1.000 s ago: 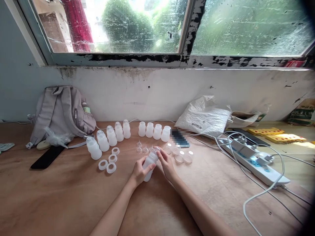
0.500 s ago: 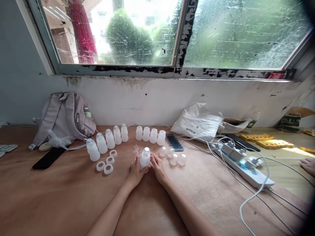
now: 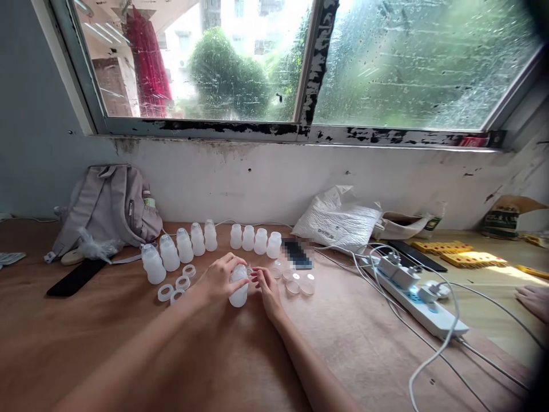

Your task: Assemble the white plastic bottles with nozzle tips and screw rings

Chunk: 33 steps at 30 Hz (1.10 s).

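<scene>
Your left hand now wraps over the upright white bottle on the desk, no longer beside it; right hand, at its 3 o'clock, fingers loosely curled, touching.

Bare table lies open in front of and left of the hands. Bottle rows and loose rings block the far left; clear caps and power strip crowd the right.

On the tabletop, your hands flank a bottle; rows of bottles stand behind it, rings to its left, lids right, a backpack far left, a power strip right.
</scene>
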Each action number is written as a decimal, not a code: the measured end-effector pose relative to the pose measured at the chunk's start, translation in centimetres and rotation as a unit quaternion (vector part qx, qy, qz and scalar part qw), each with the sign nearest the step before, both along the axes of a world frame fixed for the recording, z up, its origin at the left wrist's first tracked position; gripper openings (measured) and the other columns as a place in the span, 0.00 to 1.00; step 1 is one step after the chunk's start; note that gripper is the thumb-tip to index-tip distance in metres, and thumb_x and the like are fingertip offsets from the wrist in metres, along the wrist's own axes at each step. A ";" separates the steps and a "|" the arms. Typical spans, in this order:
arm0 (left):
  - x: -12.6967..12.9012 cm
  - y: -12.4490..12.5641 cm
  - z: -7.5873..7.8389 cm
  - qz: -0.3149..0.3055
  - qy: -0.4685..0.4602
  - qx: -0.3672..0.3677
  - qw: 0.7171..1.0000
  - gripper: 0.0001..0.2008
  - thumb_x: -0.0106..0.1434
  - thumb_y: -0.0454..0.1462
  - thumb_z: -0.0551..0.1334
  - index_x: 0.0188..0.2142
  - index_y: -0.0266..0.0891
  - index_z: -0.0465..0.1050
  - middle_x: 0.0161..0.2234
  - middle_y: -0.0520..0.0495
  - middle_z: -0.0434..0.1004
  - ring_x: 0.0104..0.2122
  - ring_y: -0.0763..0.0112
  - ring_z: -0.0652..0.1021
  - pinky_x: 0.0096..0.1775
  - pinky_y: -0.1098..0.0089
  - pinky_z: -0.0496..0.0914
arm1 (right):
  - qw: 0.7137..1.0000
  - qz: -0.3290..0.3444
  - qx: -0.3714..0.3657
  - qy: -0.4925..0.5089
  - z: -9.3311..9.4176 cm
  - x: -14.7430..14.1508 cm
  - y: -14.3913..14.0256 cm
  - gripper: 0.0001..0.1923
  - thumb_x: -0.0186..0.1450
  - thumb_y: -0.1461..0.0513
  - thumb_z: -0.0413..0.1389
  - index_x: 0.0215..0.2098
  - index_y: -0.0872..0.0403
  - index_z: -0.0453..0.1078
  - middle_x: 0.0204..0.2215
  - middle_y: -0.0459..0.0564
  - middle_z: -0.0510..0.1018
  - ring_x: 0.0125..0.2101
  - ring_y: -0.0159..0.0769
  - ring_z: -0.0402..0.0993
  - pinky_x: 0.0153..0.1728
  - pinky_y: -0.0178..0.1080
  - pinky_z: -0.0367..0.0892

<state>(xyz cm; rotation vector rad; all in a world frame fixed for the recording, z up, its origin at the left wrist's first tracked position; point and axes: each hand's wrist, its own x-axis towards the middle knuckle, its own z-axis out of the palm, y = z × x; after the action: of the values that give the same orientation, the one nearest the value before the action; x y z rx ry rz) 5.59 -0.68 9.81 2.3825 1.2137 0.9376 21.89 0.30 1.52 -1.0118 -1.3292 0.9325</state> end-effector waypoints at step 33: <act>-1.7 19.7 3.9 0.164 0.264 -0.043 0.949 0.18 0.47 0.41 0.61 0.39 0.41 0.69 0.36 0.45 0.73 0.38 0.60 0.72 0.38 0.67 0.65 | 0.993 0.018 -0.014 -0.120 0.1 -1.0 0.4 0.13 0.59 0.52 0.48 0.33 0.51 0.67 0.27 0.46 0.73 0.26 0.33 0.67 0.27 0.35 0.62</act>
<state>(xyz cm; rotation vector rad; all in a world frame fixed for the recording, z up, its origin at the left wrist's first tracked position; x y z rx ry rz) 3.93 19.06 13.66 2.4846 1.8440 0.3043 20.91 0.72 1.65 -1.1522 -1.5416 0.8788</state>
